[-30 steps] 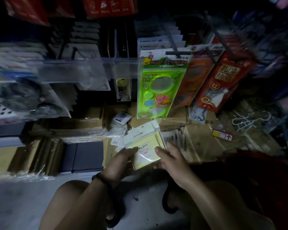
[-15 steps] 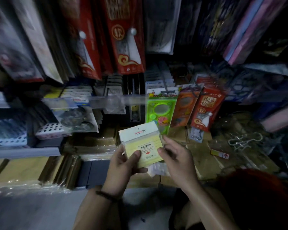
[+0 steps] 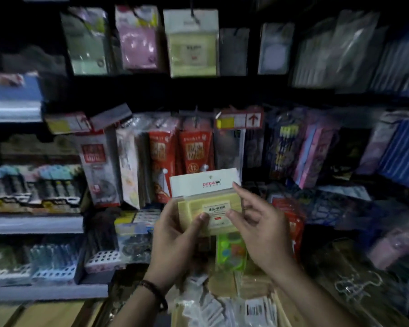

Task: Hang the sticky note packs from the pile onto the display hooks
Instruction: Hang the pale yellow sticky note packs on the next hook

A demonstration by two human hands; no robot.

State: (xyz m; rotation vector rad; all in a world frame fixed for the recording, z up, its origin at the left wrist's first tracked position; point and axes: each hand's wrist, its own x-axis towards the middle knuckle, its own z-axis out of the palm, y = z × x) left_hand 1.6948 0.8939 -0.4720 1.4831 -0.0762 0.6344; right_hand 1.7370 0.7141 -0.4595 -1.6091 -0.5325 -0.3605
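Left hand [image 3: 175,234] grips sticky note pack [image 3: 208,204] at lower left, held up before hanging stock. Right hand [image 3: 262,230] loose-fingered, thumb steadying its face. Advice: keep header level, aim its hole at hook above matching yellow pack [image 3: 193,43].

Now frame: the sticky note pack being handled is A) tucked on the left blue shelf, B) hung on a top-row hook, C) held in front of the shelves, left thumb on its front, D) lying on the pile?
C: the left hand grips the sticky note pack with its thumb on the front, the right hand touches its right side, and it sits well below the hanging yellow pack.
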